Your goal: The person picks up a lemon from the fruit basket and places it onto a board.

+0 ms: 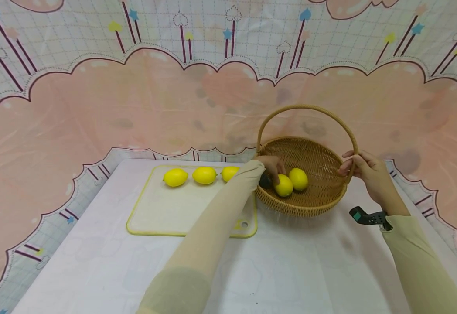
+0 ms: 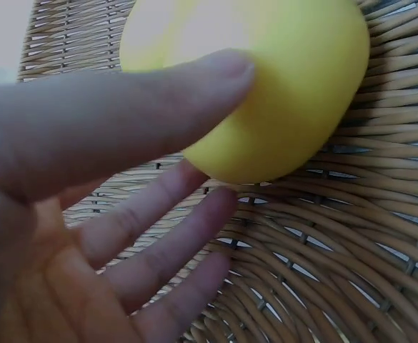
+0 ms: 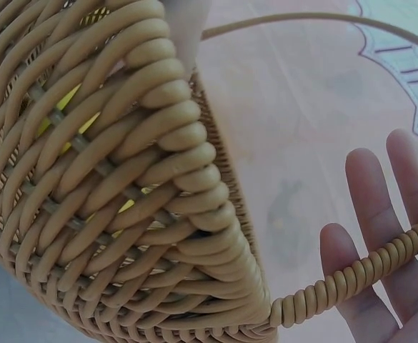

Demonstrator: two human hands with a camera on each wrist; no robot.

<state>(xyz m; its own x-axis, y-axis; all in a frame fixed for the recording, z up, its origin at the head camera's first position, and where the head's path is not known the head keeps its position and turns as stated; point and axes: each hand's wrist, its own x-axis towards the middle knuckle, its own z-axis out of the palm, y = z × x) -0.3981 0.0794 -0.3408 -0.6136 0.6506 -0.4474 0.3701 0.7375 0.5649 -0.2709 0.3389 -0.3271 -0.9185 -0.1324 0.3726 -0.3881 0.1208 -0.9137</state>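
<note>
A brown wicker basket [image 1: 303, 211] stands tilted on the table, its inside facing me. My left hand [image 1: 272, 165] reaches into it and holds a yellow lemon [image 1: 283, 187]. In the left wrist view, the thumb lies across the lemon [image 2: 294, 107], with the fingers at its lower side against the woven wall. A second lemon [image 1: 298, 179] sits beside it in the basket. At the basket's right side, my right hand [image 1: 371, 174] grips the lower part of the arched handle [image 1: 307, 106]. The right wrist view shows several fingers behind the wrapped handle [image 3: 337, 286].
Left of the basket lies a white cutting board [image 1: 158, 233] with a yellow-green edge. A row of lemons [image 1: 204, 175] rests along its far side, the rightmost partly hidden by my left sleeve [image 1: 213, 226]. A patterned cloth [image 1: 154, 104] hangs behind the white table [image 1: 291, 270].
</note>
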